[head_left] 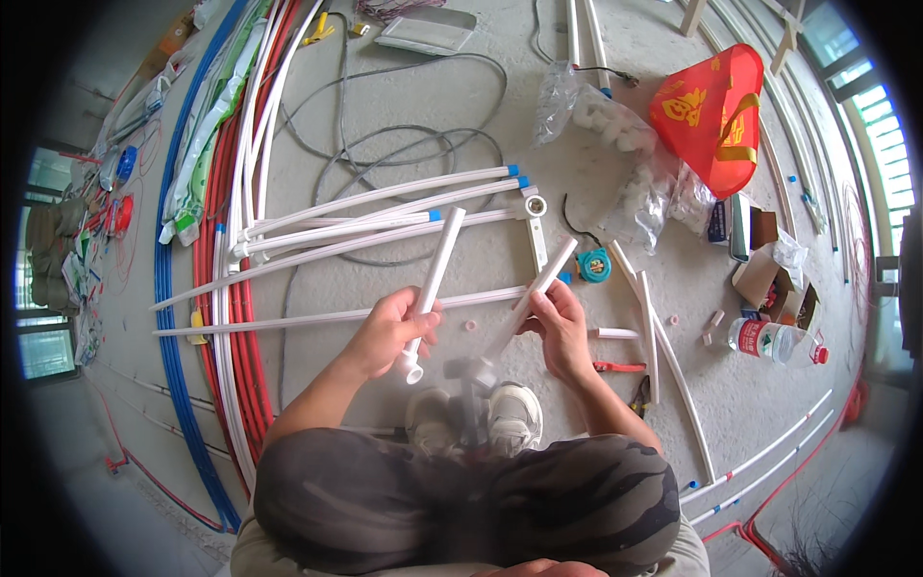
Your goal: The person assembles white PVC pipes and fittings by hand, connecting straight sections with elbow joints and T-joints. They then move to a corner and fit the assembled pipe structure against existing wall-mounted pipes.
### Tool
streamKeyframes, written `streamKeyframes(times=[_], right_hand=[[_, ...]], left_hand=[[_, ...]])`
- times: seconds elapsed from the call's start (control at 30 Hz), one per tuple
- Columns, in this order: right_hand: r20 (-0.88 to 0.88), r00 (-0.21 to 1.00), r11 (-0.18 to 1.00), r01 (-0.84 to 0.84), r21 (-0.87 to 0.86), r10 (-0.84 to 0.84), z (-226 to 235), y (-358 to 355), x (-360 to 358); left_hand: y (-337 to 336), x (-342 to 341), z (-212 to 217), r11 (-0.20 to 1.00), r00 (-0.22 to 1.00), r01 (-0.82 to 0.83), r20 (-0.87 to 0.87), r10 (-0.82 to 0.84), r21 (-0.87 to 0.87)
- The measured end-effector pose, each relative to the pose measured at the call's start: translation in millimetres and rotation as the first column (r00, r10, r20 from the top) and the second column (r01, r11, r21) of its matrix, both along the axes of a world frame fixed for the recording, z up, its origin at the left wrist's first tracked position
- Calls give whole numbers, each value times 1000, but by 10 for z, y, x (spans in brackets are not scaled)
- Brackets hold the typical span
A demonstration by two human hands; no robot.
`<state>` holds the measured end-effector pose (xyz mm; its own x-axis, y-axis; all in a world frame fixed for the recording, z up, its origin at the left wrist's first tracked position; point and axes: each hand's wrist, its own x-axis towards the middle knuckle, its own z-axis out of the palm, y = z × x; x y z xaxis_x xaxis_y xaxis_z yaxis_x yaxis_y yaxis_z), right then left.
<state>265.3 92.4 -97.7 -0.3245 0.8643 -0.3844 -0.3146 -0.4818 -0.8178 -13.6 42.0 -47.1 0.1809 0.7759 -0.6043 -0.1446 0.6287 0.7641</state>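
My left hand (pixel 392 332) is closed around a short white plastic pipe (pixel 441 258), which is tilted with its flared lower end toward me. In my right hand (pixel 562 335) is a second short white pipe (pixel 548 271), leaning up to the right. Its lower part is blurred beside a greyish, smeared object (pixel 473 371) above my shoes; whether they touch I cannot tell. The two pipes are apart. Just beyond my right hand lie a teal tape measure (pixel 593 265) and a flat metal bar with a round ring end (pixel 537 236).
Long white pipes (pixel 385 223) with blue ends lie beyond my hands. Bundled blue pipes (pixel 171 288) and red pipes (pixel 205 279) run along the left. A grey cable (pixel 413 130) coils farther off. To the right are a red bag (pixel 707 120), a plastic bottle (pixel 769 339) and a red-handled tool (pixel 618 366).
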Motion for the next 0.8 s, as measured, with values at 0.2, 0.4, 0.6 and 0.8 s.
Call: streamKeyframes(times=[0.2, 0.4, 0.6, 0.8], right_hand=[[58, 996, 998, -69, 8, 68, 88, 129, -172], [457, 875, 973, -219, 76, 161, -90, 425, -223], [770, 627, 925, -354, 140, 123, -364, 840, -351], [653, 757, 942, -237, 237, 26, -555, 780, -157]], left_hand=[[125, 169, 84, 993, 994, 110, -24, -109, 49], [158, 20, -132, 898, 709, 331, -704, -35, 290], [335, -68, -628, 917, 605, 309, -796, 15, 253], [442, -75, -948, 899, 572, 302, -814, 96, 318]])
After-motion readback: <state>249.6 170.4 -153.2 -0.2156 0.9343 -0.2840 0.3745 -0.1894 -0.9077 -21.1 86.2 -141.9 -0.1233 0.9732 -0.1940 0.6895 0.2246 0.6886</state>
